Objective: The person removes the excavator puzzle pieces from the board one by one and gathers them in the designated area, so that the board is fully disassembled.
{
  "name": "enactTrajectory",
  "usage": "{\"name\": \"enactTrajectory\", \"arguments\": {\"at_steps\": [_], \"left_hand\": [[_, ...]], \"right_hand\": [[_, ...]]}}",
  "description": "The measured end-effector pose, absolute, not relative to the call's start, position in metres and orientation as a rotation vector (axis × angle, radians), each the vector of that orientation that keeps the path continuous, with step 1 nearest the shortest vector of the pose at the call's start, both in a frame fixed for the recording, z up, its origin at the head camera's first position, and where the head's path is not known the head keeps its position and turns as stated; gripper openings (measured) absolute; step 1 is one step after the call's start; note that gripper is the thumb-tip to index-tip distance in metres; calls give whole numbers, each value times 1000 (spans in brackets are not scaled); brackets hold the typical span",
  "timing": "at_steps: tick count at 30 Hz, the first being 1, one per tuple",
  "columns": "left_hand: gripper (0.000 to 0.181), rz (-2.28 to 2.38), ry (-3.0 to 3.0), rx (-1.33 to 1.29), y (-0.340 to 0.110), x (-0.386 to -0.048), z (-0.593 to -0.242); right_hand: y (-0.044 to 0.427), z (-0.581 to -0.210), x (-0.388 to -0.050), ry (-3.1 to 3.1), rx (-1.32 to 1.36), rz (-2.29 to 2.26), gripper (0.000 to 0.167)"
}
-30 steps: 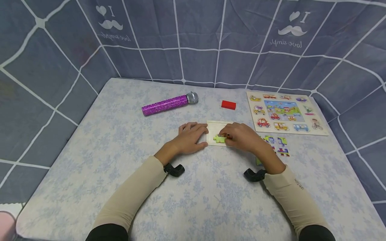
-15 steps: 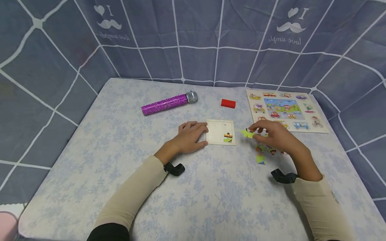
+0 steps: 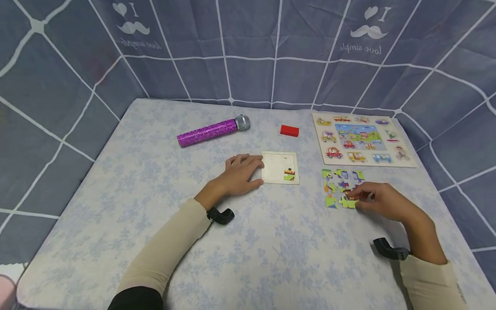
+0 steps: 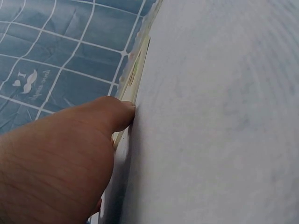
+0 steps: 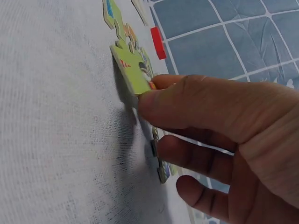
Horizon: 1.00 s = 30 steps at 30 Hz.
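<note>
My right hand point(image 3: 381, 199) pinches a green jigsaw piece point(image 5: 132, 70) between thumb and fingertips, low over the front right of a group of loose jigsaw pieces point(image 3: 331, 187). In the right wrist view that piece is tilted, with a shadow below it on the cloth. My left hand point(image 3: 239, 175) rests at the left edge of a small wooden puzzle tray point(image 3: 273, 168), fingers spread and thumb point(image 4: 122, 115) touching its side. One fitted piece or pair with a red and green picture point(image 3: 289, 174) lies in the tray's front right corner.
A purple glitter microphone point(image 3: 208, 132) lies behind the left hand. Behind the tray is a red block point(image 3: 289, 131). A wooden picture board with vehicles point(image 3: 407, 161) lies at the back right. A grey-blue curtain point(image 3: 252, 77) hangs along the table's far edge.
My right hand has gone from the tray to the loose pieces at the right, carrying the green jigsaw piece. The left hand has stayed at the tray's edge.
</note>
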State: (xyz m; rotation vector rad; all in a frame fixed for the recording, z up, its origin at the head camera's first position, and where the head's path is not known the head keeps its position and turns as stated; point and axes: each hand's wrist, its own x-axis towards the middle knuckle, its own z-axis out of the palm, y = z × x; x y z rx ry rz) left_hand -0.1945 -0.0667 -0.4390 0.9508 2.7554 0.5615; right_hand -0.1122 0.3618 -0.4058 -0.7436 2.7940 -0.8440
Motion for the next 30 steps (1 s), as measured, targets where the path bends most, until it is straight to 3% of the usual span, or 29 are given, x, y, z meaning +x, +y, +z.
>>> {"name": "enactTrajectory", "arguments": {"at_steps": [18,25,30], "left_hand": [[48,561,2756,964,-68,-196,-440],[48,561,2751,973,-66,-196,-438],[48,566,2753,973,-67,-196,-439]], "right_hand": [[359,-403,-112,2772,-650,-757,25],[363,-396,-112,2827,-726,-835,23],[337,-393,-127,2802,-857,-856,23]]}}
